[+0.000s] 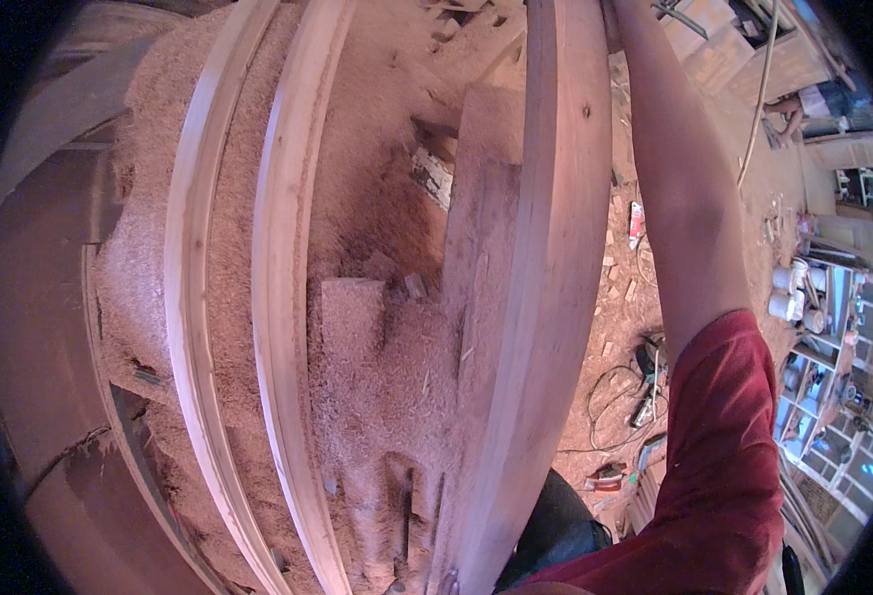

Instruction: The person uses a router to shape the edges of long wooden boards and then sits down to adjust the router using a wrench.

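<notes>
Your right arm (679, 198) in its red sleeve (724, 446) reaches far up along the big wide plank (545, 297) that stands on its edge in front of you. Your right hand goes past the top of the picture, so you cannot tell if it is open or closed, or if it grips the plank. Your left hand cannot be seen at all. The plank runs from the bottom of the view all the way to the top, just beside your arm. To its left lie two long pale wood strips (283, 297), side by side with a small gap between them, on a tabletop (377, 397) buried in a thick heap of sawdust (367, 198). Short wood blocks (352, 307) and scraps poke out of the sawdust between the strips and the plank. On the right, down on the floor (754, 169), there are more wood chips, a tangle of thin cable (610, 387) with a small power tool (647, 357), and a long hose (758, 99) higher up. Farther right some white pots (791, 293) stand near shelves (838, 397) full of small things too tiny to make out. What is inside the pots is not clear.
</notes>
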A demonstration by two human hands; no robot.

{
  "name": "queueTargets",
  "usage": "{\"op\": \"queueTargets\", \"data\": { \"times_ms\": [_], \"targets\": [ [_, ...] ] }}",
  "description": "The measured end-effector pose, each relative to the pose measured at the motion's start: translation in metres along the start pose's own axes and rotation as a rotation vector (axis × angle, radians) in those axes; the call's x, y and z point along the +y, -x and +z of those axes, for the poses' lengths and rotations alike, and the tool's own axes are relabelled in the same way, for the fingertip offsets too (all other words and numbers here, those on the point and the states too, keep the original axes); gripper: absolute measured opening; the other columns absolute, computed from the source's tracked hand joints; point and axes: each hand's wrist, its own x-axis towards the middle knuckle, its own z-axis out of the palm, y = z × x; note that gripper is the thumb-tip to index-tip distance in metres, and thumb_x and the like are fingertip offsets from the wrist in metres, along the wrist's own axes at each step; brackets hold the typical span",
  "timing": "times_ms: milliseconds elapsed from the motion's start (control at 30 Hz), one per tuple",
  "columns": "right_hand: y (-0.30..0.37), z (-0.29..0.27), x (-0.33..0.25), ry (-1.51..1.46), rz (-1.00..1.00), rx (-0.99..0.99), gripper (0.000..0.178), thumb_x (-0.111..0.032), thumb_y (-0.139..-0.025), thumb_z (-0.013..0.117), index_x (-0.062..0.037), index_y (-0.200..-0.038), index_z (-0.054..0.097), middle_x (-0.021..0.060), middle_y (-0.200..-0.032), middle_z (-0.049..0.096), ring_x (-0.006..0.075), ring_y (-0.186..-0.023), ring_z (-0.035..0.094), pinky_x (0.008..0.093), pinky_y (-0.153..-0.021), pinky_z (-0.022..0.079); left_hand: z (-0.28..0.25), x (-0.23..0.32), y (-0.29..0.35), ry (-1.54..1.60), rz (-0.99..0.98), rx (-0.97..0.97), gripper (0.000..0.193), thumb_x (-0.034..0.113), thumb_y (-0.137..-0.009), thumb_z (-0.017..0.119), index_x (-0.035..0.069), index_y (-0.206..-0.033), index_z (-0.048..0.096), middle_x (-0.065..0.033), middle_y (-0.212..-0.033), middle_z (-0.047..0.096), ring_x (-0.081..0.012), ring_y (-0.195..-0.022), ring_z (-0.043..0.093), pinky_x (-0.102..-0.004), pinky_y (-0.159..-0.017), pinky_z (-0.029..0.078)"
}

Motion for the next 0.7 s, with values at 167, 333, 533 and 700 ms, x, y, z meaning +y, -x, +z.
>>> {"op": "queueTargets", "data": {
  "times_ms": [167, 333, 533, 700],
  "targets": [
    [-0.005, 0.003, -0.005, 0.081, 0.158, -0.09, 0.063, -0.042, -0.072, 0.083, -0.0012, -0.114, 0.06, 0.0194, -0.101, 0.07, 0.0302, -0.095, 0.069, 0.0415, -0.084, 0.052, 0.004, 0.005, 0.005, -0.018, 0.01, 0.012, 0.047, 0.039, -0.094, 0.054, 0.001, -0.119, 0.045, -0.0104, -0.099, 0.044, -0.0246, -0.089, 0.046, -0.038, -0.075, 0.043],
    [-0.003, -0.018, -0.023, 0.067, 0.143, -0.122, 0.064, -0.039, -0.072, 0.083, -0.0024, -0.118, 0.057, 0.0205, -0.107, 0.068, 0.0317, -0.1, 0.068, 0.0426, -0.087, 0.051, 0.005, 0.008, 0.023, -0.022, 0.03, 0.017, 0.044, 0.039, -0.095, 0.051, 0.001, -0.117, 0.047, -0.0088, -0.096, 0.043, -0.0228, -0.087, 0.045, -0.037, -0.073, 0.042],
    [0.045, -0.127, -0.14, -0.049, 0.145, -0.22, 0.065, -0.034, -0.07, 0.084, -0.0026, -0.119, 0.056, 0.0193, -0.107, 0.068, 0.0323, -0.099, 0.067, 0.043, -0.088, 0.051, 0.001, 0.008, 0.071, -0.021, 0.068, 0.016, 0.041, 0.038, -0.098, 0.048, 0.001, -0.115, 0.049, -0.007, -0.092, 0.042, -0.0207, -0.084, 0.044, -0.0358, -0.071, 0.041],
    [0.143, -0.277, -0.247, 0.06, 0.354, -0.392, 0.086, -0.041, -0.067, 0.086, -0.0028, -0.133, 0.047, 0.0204, -0.115, 0.064, 0.0344, -0.105, 0.064, 0.0449, -0.09, 0.05, 0.02, -0.014, 0.074, 0.05, 0.122, 0.015, 0.039, 0.038, -0.1, 0.045, 0.001, -0.112, 0.05, -0.0054, -0.089, 0.042, -0.0189, -0.082, 0.043, -0.0348, -0.07, 0.04]
  ]
}}
